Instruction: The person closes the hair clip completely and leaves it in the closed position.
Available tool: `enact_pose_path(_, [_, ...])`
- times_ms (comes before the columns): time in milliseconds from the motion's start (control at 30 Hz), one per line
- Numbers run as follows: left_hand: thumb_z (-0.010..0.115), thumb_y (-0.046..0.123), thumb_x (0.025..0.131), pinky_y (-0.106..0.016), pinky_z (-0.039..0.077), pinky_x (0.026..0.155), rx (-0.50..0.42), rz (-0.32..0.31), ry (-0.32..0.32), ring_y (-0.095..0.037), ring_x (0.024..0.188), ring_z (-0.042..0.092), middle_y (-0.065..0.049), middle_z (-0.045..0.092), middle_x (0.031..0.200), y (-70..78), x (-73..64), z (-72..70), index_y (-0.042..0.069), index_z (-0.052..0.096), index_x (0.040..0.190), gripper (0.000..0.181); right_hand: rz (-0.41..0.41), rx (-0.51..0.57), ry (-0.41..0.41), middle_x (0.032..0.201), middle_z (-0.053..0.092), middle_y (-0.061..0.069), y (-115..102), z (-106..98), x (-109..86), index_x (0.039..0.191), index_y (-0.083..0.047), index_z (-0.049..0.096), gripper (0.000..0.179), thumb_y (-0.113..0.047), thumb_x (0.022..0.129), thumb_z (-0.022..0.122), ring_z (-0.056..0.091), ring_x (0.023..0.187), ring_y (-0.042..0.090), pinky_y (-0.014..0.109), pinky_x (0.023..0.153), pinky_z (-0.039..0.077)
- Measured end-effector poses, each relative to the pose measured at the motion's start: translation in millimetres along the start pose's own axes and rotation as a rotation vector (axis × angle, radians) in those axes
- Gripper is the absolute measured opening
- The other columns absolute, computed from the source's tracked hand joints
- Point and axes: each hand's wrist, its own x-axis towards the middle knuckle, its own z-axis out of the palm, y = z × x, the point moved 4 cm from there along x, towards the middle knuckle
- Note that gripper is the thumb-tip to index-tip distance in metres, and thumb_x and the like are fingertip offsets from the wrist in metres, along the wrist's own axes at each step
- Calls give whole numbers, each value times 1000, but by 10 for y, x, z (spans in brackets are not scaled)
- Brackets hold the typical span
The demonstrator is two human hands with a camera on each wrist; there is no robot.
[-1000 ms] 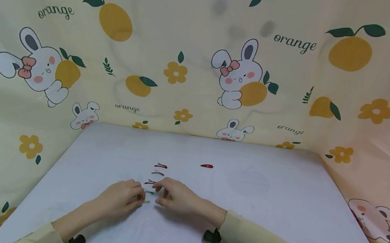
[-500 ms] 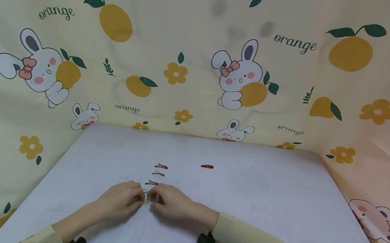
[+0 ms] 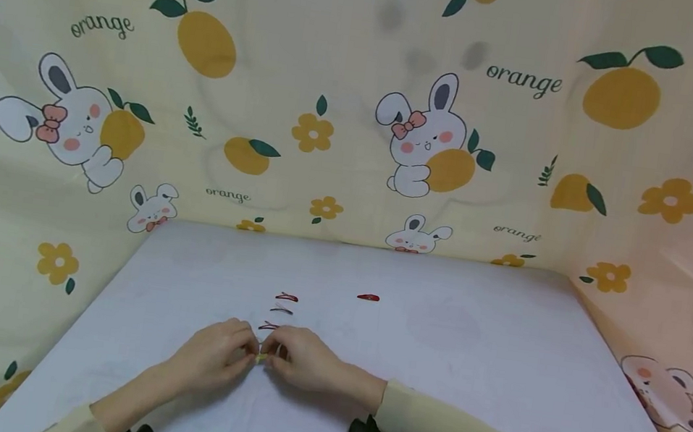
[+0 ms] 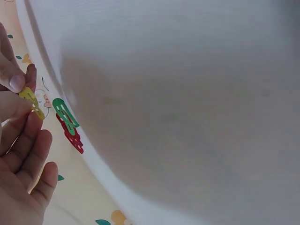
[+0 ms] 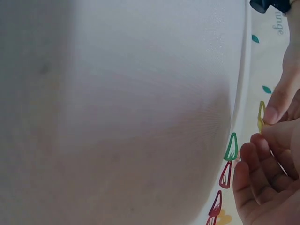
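A yellow snap hair clip [image 3: 261, 358] is held off the table between both hands. My left hand [image 3: 215, 352] pinches one end with thumb and finger, and my right hand [image 3: 309, 363] pinches the other. The clip [image 4: 29, 96] shows its cut-out pattern in the left wrist view; in the right wrist view the clip [image 5: 261, 123] is partly covered by fingertips. Just beyond the hands lies a green hair clip [image 4: 58, 101], hidden by the fingers in the head view. Past it runs a column of clips, including a dark red one [image 3: 269, 325].
Farther back in the column are a thin pale-looking clip [image 3: 281, 310] and a red clip [image 3: 287, 297], both spread apart. A red clip [image 3: 369, 297] lies by itself to the right. A white cloth covers the table [image 3: 463, 377]; a printed curtain [image 3: 349, 99] stands behind.
My right hand has moved left and come in to pinch the yellow clip beside the left hand. The left hand has stayed nearly in place, and the other clips have not moved.
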Motion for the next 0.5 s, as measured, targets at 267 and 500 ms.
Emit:
enact_pose_path(267, [85,6,79,-28,54,68,5,22,43,-8,83,60,12,65,89,71,79,-57,19,70,90,22,-3,60,80,95,68,-5,-6,-80,-95,106,-12,71,11,-4,98,69,56,80,-1,14,71,48])
enact_pose_path(500, [87,6,77,-29,55,71,40,84,119,-10,87,62,11,66,95,107,153,-76,18,69,93,27,-26,108,166,101,70,1,19,-145,-181,108,-11,71,13,-3,98,69,58,80,2,16,72,50])
